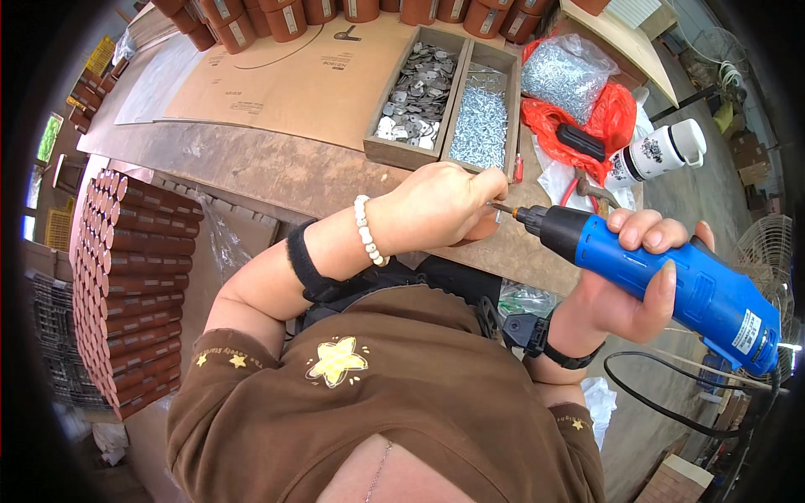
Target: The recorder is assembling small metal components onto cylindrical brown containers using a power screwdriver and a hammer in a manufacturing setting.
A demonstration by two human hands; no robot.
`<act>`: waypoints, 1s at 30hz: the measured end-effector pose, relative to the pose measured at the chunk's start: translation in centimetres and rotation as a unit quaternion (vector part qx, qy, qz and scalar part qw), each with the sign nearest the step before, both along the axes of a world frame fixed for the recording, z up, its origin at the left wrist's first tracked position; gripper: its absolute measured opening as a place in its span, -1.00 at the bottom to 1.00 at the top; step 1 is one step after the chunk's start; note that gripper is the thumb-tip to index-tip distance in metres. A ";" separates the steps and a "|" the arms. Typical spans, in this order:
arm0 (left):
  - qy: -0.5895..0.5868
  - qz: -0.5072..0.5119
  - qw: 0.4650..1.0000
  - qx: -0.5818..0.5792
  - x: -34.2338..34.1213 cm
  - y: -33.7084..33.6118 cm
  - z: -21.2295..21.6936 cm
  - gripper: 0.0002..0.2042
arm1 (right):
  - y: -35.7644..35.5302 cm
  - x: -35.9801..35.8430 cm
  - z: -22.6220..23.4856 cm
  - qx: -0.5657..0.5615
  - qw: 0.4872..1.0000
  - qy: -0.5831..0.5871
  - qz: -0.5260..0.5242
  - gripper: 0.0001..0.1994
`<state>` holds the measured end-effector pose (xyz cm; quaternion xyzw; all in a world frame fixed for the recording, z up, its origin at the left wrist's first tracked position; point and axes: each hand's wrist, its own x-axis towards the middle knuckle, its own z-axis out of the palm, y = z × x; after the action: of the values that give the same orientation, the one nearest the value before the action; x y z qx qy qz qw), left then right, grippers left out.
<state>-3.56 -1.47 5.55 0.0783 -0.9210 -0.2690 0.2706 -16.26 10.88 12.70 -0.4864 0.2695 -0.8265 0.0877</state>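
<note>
My right hand (646, 243) is wrapped round a blue electric screwdriver (683, 285) with a black nose, held nearly level and pointing left. Its thin bit reaches my left hand (444, 205), which is closed, fingers curled, just in front of my chest. A small silvery piece (498, 215) shows at those fingertips beside the bit; what else they grip is hidden. Beyond my left hand is a wooden box (402, 152) with two compartments. Flat grey metal plates (422, 84) fill the left one, small silvery screws (480, 126) the right one.
A clear bag of screws (570, 71) sits on a red plastic bag (620, 117), beside a white flask (658, 153) and a hammer (594, 191). Cardboard (277, 92) covers the table's far side, with reddish-brown pots (285, 21) behind. More brown pieces (138, 285) are stacked left. The screwdriver's black cord (671, 427) loops right.
</note>
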 end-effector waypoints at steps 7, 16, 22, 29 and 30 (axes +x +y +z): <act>-0.041 0.008 0.999 -0.002 0.3 0.4 0.9 -0.79 | -0.1 0.1 -0.3 0.001 1.000 0.002 0.001 -0.46; 0.026 0.008 0.999 0.046 0.4 0.1 0.4 -0.86 | 0.2 0.1 -0.2 0.006 1.000 0.007 0.000 -0.45; 0.035 -0.007 0.992 0.120 0.8 0.0 0.3 -0.91 | 0.6 -0.4 -0.3 -0.002 0.999 0.027 0.041 -0.42; 0.051 -0.066 0.983 0.161 0.9 0.0 0.0 -0.91 | 0.9 -0.6 -0.4 -0.021 0.995 0.042 0.090 -0.37; 0.066 -0.082 0.982 0.155 0.7 0.1 -0.1 -0.92 | 1.0 -0.6 -0.4 -0.021 0.995 0.042 0.090 -0.37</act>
<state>-2.82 -1.35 5.46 0.0260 -0.8513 -0.4347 0.2925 -16.90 11.86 12.33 -0.5446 0.2105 -0.7996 0.1402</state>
